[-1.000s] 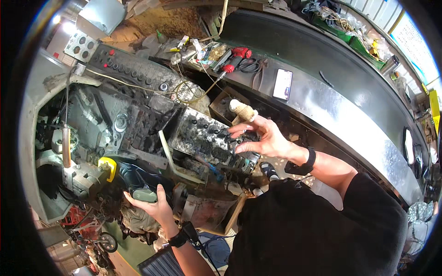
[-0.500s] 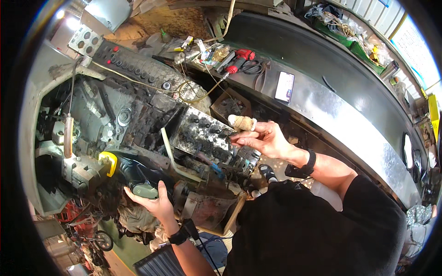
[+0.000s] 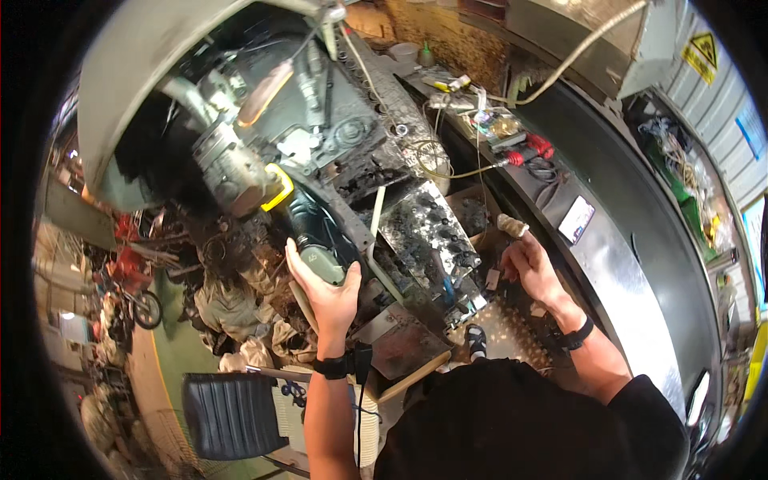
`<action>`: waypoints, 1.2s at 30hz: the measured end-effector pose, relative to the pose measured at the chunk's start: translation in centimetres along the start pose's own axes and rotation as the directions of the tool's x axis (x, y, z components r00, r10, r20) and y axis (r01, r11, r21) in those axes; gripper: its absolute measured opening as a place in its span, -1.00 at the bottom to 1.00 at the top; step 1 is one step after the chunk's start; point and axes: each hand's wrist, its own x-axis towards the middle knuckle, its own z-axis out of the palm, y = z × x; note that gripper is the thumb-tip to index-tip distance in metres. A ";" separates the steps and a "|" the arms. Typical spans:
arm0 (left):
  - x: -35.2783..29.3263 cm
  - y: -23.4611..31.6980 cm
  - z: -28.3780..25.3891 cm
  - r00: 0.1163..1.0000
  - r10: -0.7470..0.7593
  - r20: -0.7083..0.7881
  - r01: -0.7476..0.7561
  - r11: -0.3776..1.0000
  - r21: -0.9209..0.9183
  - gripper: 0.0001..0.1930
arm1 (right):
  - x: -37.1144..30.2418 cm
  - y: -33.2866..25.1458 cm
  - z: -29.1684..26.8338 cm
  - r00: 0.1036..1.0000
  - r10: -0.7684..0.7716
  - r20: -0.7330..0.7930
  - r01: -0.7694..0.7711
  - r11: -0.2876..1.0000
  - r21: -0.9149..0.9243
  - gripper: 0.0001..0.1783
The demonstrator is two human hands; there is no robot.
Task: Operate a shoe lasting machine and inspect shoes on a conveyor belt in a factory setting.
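My left hand (image 3: 330, 300) is wrapped round a grey-green rounded piece (image 3: 323, 266), thumb on one side and fingers on the other. It sits at the near end of a glossy black body (image 3: 316, 220), and I cannot make out its kind. Just beyond is a yellow bracket-like frame (image 3: 278, 188) beside the machine's round metal head (image 3: 230, 172). My right hand (image 3: 532, 268) hovers apart on the right, fingers loosely bent and spread, with nothing visible in them. A beige wrapping (image 3: 512, 226) covers one of its fingers. An oily metal block (image 3: 428, 232) lies between the hands.
A pale bent bar (image 3: 376, 240) rises beside the block. On the metal ledge at right rest a phone (image 3: 576, 220) and a red power tool (image 3: 532, 150). A work lamp (image 3: 264, 94) hangs over the machine. A black chair (image 3: 232, 416) stands at lower left.
The view has turned, so the machine appears further right and the chair shows more. My left hand keeps its hold on the grey-green piece. My right hand has drawn away from the oily block.
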 end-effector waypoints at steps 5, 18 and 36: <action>0.0 -0.3 -1.4 1.000 -0.022 -0.008 0.022 0.999 -0.049 0.04 | 1.8 -0.8 0.2 0.999 0.031 0.017 -0.029 0.993 -0.117 -0.58; -3.9 -7.6 -6.6 0.818 -0.575 -0.010 0.453 0.654 -0.606 -0.53 | 4.2 -5.0 16.6 0.889 -0.247 0.384 0.334 0.926 -0.177 -0.15; -1.0 -10.0 -9.6 0.833 -0.545 0.094 0.372 0.427 -0.824 -0.78 | 3.3 -4.8 27.3 0.941 -0.257 0.220 0.331 0.833 -0.444 -0.07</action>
